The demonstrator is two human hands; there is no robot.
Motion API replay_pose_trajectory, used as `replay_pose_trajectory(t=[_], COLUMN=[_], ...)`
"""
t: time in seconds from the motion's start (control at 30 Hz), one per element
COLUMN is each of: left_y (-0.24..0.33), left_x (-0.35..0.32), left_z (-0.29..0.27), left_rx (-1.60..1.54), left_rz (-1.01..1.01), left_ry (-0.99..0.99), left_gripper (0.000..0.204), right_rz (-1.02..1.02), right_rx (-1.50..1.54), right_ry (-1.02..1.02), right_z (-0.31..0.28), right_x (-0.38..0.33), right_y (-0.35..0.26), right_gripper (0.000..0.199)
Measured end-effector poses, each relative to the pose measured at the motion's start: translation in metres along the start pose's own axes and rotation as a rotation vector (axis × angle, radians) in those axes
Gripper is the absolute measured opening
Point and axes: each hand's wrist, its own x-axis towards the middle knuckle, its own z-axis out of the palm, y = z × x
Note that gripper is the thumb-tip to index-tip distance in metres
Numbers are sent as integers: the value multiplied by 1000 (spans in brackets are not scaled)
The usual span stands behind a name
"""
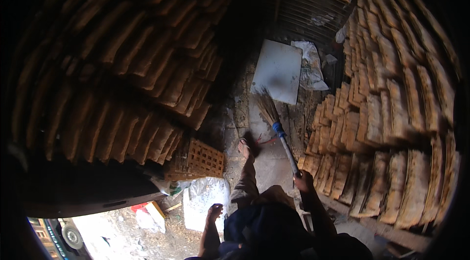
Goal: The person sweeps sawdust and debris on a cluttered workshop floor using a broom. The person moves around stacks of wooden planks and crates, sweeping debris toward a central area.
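My right hand (304, 180) is wrapped round the upper end of a broom's pale handle. The broom (281, 137) slants forward and left, with a blue binding above its brown bristles. Its bristle tips reach the near edge of a white flat panel (278, 71) on the floor. My left hand (214, 211) hangs low at my left side with its fingers curled in, and I see nothing in it. Beneath and beside that hand lies a white sheet or sack (206, 201). My bare leg and sandalled foot (244, 147) stand left of the broom.
Tall rows of brown, slab-like pieces rise on the left (137, 59) and right (387, 108) of a narrow floor. A brown lattice crate (205, 158) stands left of my foot. A crumpled white sack (311, 67) lies beside the panel. A vehicle wheel (72, 236) shows outside, lower left.
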Motion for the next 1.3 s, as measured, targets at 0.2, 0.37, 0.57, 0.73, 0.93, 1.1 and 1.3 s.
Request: replay_pose_trajectory(t=[0.2, 0.37, 0.57, 0.73, 0.93, 1.1, 1.3], left_y=[82, 180, 441, 528, 445, 390, 431], left_x=[69, 175, 235, 234, 245, 222, 221], left_z=[13, 3, 55, 93, 140, 285, 452], left_rx=[24, 401, 183, 21, -146, -816, -563], left_rz=[-263, 247, 728, 468, 105, -344, -112], left_ry=[36, 219, 233, 303, 568, 830, 444], left_gripper=[39, 38, 23, 25, 28, 40, 37], right_rz=[67, -34, 47, -252, -739, -1143, -1046], right_rx=[-131, -90, -291, -548, -862, -922, -692], right_ry=[103, 129, -26, 136, 12, -190, -606], right_z=[-31, -46, -114, -143, -193, -279, -333], right_x=[157, 271, 384, 534, 672, 694, 758], right_y=[-83, -145, -166, -169, -191, -167, -188], right_gripper=[31, 29, 23, 17, 34, 42, 49])
